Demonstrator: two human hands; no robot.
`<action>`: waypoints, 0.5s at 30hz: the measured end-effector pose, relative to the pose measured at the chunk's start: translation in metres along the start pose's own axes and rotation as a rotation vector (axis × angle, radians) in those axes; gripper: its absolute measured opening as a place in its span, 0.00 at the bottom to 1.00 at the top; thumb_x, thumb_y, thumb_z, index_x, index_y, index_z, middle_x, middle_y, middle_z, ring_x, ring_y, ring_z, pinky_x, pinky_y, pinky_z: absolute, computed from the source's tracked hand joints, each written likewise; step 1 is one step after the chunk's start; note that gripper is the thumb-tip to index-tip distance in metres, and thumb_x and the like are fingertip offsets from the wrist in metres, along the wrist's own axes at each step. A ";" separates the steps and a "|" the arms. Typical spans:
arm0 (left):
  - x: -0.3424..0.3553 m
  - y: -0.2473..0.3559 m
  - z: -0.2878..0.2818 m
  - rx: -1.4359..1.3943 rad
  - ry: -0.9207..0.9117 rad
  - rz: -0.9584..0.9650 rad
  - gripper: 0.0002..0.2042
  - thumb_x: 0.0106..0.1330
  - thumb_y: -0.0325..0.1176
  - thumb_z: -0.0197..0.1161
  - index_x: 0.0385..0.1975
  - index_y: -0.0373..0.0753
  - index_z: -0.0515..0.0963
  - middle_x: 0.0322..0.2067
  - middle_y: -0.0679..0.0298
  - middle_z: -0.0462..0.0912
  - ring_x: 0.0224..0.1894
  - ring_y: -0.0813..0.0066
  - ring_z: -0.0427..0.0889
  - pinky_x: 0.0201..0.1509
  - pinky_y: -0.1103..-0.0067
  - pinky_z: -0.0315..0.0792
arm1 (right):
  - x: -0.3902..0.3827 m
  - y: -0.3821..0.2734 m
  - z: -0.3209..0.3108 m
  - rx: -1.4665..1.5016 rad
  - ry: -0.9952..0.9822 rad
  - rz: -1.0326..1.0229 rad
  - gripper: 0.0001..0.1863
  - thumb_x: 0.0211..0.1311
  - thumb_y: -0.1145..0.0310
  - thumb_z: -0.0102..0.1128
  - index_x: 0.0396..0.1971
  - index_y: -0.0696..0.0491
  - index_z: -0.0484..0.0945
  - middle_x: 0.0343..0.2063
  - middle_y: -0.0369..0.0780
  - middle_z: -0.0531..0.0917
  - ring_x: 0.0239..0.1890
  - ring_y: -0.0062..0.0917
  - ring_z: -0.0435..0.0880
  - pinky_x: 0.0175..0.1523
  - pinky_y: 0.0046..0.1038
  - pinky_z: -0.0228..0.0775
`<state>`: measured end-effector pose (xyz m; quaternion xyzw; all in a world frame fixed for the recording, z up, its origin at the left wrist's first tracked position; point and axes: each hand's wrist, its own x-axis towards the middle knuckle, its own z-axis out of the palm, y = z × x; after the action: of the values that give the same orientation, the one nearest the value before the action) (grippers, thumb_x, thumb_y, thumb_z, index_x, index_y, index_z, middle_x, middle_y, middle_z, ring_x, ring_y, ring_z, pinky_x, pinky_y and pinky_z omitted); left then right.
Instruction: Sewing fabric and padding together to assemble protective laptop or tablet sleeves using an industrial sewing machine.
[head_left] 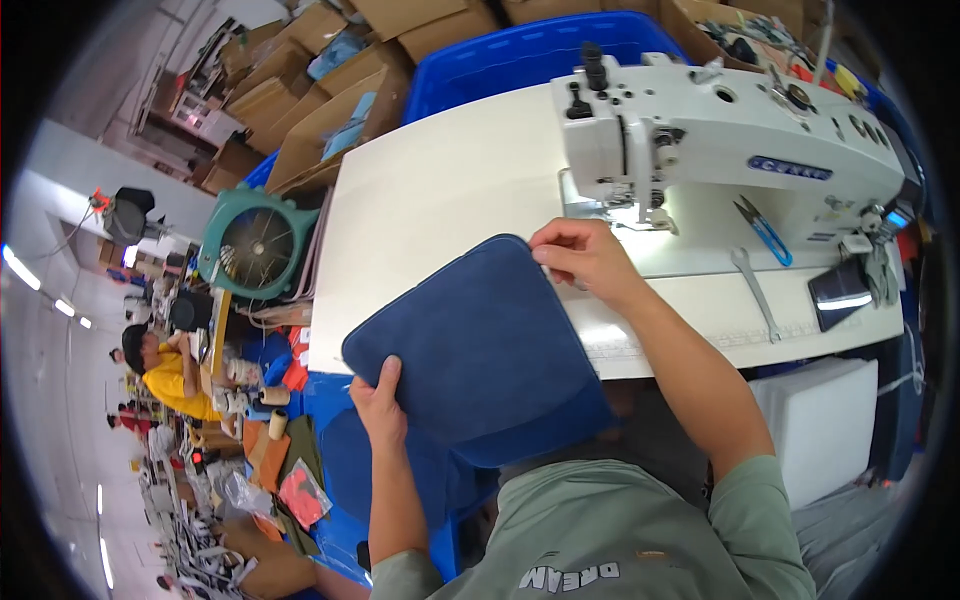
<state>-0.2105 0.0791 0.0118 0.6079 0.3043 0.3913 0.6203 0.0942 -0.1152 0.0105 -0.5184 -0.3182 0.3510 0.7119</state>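
A dark blue fabric panel [490, 340] with rounded corners and a stitched edge is held up between my hands, over the near edge of the white table. My left hand [380, 402] grips its lower left corner, thumb on top and fingers hidden beneath. My right hand [583, 262] pinches the upper right corner between thumb and fingers. Just beyond that hand stands a white sewing machine [720, 140], its needle area lit. More dark blue fabric [380, 465] lies below the panel on the left, near my left forearm.
Blue-handled thread snips [768, 237] and a wrench [757, 295] lie on the white table [430, 200] at right. A blue bin [530, 55] and cardboard boxes stand behind. At left are a green fan [258, 245], thread cones and a person in yellow [175, 380].
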 end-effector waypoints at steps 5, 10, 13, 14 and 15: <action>-0.001 0.009 0.005 0.078 0.004 -0.025 0.13 0.70 0.30 0.73 0.49 0.29 0.85 0.44 0.61 0.90 0.43 0.76 0.86 0.52 0.79 0.79 | -0.002 0.003 -0.002 -0.071 0.095 -0.010 0.08 0.68 0.66 0.70 0.38 0.55 0.86 0.24 0.31 0.82 0.24 0.14 0.77 0.29 0.20 0.67; -0.011 0.029 0.006 0.143 0.000 0.003 0.14 0.70 0.32 0.73 0.49 0.29 0.85 0.41 0.61 0.90 0.41 0.77 0.86 0.48 0.80 0.80 | 0.000 0.003 0.005 -0.060 0.086 0.003 0.08 0.69 0.65 0.69 0.37 0.55 0.85 0.23 0.30 0.80 0.24 0.14 0.76 0.29 0.19 0.65; -0.010 0.027 0.006 0.163 -0.024 0.001 0.15 0.70 0.33 0.74 0.49 0.29 0.85 0.41 0.61 0.90 0.41 0.77 0.86 0.48 0.79 0.81 | -0.002 0.006 0.000 -0.080 0.108 0.004 0.08 0.69 0.65 0.69 0.36 0.55 0.84 0.22 0.30 0.80 0.23 0.13 0.76 0.28 0.18 0.64; -0.010 0.027 0.006 0.161 -0.017 0.003 0.15 0.70 0.33 0.74 0.49 0.29 0.85 0.41 0.61 0.90 0.41 0.77 0.86 0.48 0.79 0.81 | -0.001 0.007 0.000 -0.100 0.106 0.004 0.08 0.70 0.66 0.68 0.36 0.55 0.83 0.23 0.30 0.80 0.23 0.14 0.76 0.29 0.18 0.65; -0.011 0.027 0.007 0.134 -0.017 0.002 0.15 0.70 0.33 0.74 0.49 0.29 0.85 0.41 0.61 0.90 0.41 0.77 0.86 0.48 0.79 0.81 | -0.001 0.007 0.000 -0.104 0.101 0.005 0.08 0.70 0.66 0.68 0.36 0.55 0.83 0.23 0.30 0.80 0.23 0.14 0.76 0.29 0.18 0.65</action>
<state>-0.2134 0.0651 0.0383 0.6518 0.3237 0.3655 0.5803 0.0921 -0.1142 0.0037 -0.5725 -0.2983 0.3090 0.6983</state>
